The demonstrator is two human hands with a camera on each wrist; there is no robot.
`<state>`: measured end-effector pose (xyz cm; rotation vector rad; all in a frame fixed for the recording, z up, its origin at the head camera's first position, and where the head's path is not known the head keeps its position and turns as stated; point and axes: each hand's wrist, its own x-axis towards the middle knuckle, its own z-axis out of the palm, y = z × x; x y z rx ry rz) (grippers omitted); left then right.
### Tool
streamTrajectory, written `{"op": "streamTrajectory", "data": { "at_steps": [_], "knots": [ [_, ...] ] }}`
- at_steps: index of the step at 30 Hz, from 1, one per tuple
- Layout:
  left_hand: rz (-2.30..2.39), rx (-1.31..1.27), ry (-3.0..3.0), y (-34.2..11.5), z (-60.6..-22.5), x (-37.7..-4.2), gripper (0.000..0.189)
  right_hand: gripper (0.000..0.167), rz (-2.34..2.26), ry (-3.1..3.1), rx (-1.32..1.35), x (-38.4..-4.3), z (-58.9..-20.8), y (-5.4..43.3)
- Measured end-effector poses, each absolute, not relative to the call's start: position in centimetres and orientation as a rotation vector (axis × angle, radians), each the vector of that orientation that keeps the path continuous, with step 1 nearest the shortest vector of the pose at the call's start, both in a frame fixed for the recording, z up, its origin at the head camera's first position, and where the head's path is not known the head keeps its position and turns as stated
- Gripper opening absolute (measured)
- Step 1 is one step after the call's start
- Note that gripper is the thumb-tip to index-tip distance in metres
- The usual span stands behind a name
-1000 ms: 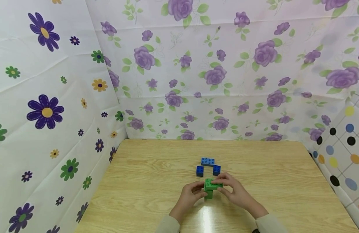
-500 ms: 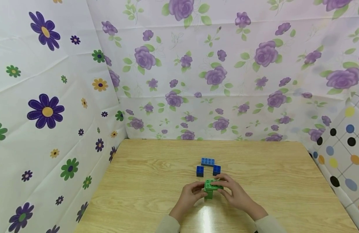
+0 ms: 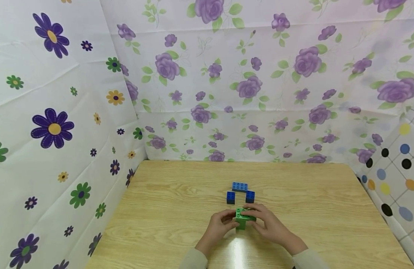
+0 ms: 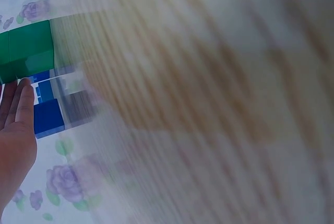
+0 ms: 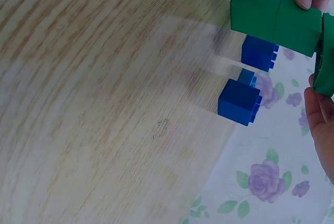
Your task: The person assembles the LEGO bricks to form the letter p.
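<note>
A short column of stacked green blocks (image 3: 240, 225) stands on the table in front of me. My left hand (image 3: 220, 226) pinches it from the left side. Across the column's top lies a longer light green block (image 3: 239, 213), sticking out to the right. My right hand (image 3: 270, 225) grips this upper block, fingers over its studs and thumb at its near side. The right wrist view shows the column (image 5: 275, 19) as two blocks, with the upper block (image 5: 326, 59) slightly tilted against it at the frame's edge. In the left wrist view, left fingertips touch the green column (image 4: 31, 49).
Just beyond the hands are two small dark blue blocks, one on the left (image 3: 230, 197) and one on the right (image 3: 250, 197). A longer lighter blue block (image 3: 239, 186) lies behind them. Flower-printed cloth (image 3: 207, 127) borders the wooden table (image 3: 173, 194).
My right hand has moved slightly left and down with the upper green block, which now sits lower on the column. My left hand stays in place.
</note>
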<state>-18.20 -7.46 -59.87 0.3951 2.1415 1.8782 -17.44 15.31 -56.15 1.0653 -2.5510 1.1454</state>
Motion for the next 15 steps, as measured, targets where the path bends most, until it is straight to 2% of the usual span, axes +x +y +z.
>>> {"op": "streamTrajectory", "data": {
  "at_steps": [8, 15],
  "knots": [
    [1.861, 0.422, 2.163, -7.53, -59.56, -18.22, 0.042, 0.034, 1.127, -2.549, 1.006, -17.57, -56.07, 14.81],
    [1.859, 0.392, 2.127, -7.35, -59.47, -18.44, 0.042, 0.034, 1.117, -2.545, 0.977, -17.59, -56.37, 14.71]
  ]
}}
